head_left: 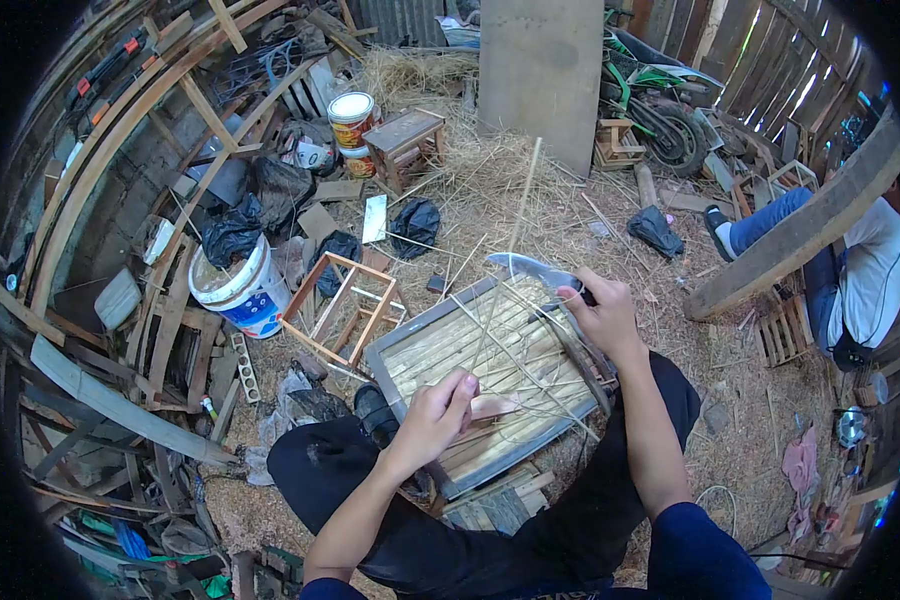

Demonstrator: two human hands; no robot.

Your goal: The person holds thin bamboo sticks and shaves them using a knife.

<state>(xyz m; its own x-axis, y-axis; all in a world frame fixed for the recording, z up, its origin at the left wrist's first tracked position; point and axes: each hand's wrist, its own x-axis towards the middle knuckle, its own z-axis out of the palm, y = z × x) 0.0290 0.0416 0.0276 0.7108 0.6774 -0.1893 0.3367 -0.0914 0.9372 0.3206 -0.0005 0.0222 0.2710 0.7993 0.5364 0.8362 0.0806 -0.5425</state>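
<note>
My right hand (602,312) is wrapped round the dark handle of a knife, its broad blade (530,268) pointing left. A long thin bamboo strip (523,200) runs from beyond the blade down toward my left hand (438,420), which is closed round its near end with the thumb on top. The strip passes close to the blade; whether they touch I cannot tell. Below both hands, between my knees, lies a dark-framed panel of pale slats (435,360). Several loose thin strips (515,352) lie crossed over it, some beside my right wrist.
A small wooden frame (362,345) and a white bucket (242,300) stand to the left. Farther off are a wooden stool (405,135), paint cans (352,120) and a motorbike (665,110). A slanting post (800,225) stands at right, with a seated person (870,270) behind it. Straw covers the ground.
</note>
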